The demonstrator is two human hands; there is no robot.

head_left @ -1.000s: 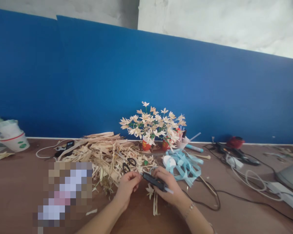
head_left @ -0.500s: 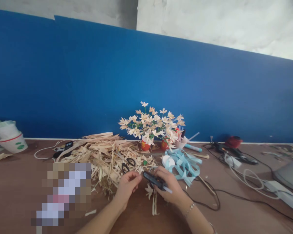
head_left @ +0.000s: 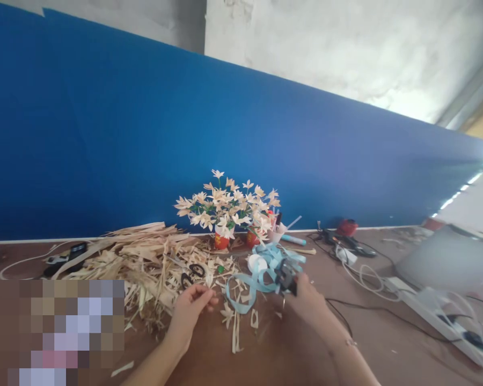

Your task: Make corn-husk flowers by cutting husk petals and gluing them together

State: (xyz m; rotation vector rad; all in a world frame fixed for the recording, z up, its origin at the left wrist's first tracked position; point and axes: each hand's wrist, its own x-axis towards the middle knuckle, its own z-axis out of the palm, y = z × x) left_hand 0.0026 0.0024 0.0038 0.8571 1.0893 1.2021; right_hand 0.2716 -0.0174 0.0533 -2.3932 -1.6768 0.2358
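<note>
L hand (head_left: 191,310): grip narrow, thumb & index tips together; contents, if any, can't tell. 
R hand (head_left: 308,300): grip closed on dk. tool (head_left: 285,277), at blue ribbon (head_left: 243,306), R of ctr. 
Surface (head_left: 265,360), brn.: dried strips (head_left: 145,258), L side, w/ blk.-handled scissors (head_left: 196,270) on top. 
Pale flwrs. (head_left: 225,202) in red pots (head_left: 221,240), rear ctr., nr. blue partition (head_left: 177,123).
</note>
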